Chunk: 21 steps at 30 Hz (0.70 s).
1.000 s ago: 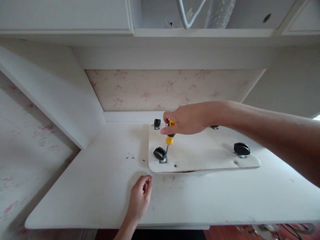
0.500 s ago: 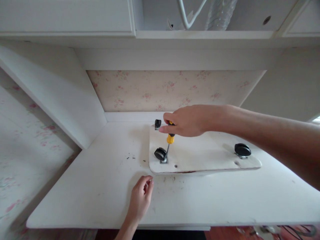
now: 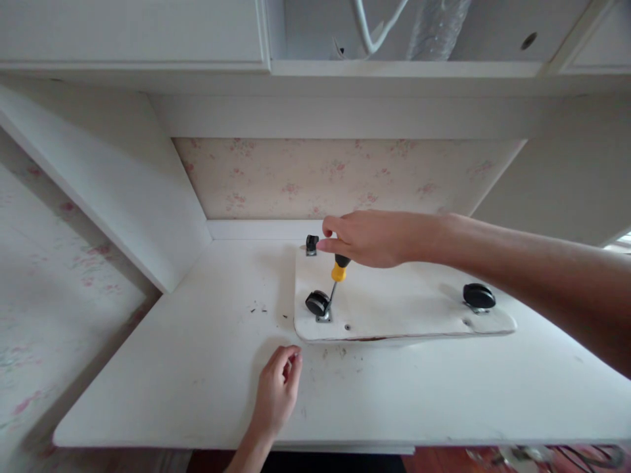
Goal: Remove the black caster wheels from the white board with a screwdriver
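My right hand is closed around a yellow and black screwdriver. Its shaft slants down to the metal plate of the near-left black caster, beside the wheel. That caster sits on a white board lying wheels-up on the white desk. Another caster is at the board's far-left corner, just left of my fingertips, and a third caster is near the right end. My left hand rests in front of the board's left corner, thumb and fingers pinched together; what they hold, if anything, is hidden.
Several small dark bits lie on the desk left of the board. Above hangs a white cabinet with an open compartment holding a white hose or cable and bubble wrap. A slanted side panel stands at left.
My right hand has shifted and turned slightly on the screwdriver handle, covering more of its top. The screwdriver's tip stays at the same caster plate. My left hand has barely moved.
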Each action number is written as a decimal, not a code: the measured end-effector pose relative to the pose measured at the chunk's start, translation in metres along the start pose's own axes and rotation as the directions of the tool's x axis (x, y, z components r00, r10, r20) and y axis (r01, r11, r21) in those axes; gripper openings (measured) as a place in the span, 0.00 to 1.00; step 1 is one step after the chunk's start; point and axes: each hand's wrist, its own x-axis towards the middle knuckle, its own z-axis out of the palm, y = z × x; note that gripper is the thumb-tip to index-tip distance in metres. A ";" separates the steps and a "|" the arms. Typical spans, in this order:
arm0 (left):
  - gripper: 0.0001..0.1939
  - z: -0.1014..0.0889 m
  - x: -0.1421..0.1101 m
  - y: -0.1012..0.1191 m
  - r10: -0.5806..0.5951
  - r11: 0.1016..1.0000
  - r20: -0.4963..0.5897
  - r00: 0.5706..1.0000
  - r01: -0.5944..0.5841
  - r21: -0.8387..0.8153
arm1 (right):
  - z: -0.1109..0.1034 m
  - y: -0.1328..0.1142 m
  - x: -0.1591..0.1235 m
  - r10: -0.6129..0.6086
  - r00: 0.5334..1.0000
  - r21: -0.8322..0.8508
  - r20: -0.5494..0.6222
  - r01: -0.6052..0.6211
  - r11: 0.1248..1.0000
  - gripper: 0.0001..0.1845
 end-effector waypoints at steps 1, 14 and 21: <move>0.13 0.000 -0.002 0.001 0.033 0.999 -0.017 0.999 -0.033 0.021 | 0.000 0.000 0.000 0.002 1.000 -0.018 0.000 -0.002 1.000 0.19; 0.22 0.003 0.007 0.054 0.563 0.647 0.073 0.823 -0.494 0.582 | 0.005 -0.006 -0.008 0.055 0.997 -0.056 -0.062 -0.059 0.997 0.20; 0.21 0.014 0.027 0.060 0.532 0.586 0.121 0.838 -0.468 0.662 | 0.001 -0.006 -0.011 -0.111 0.994 0.122 -0.004 0.111 0.986 0.06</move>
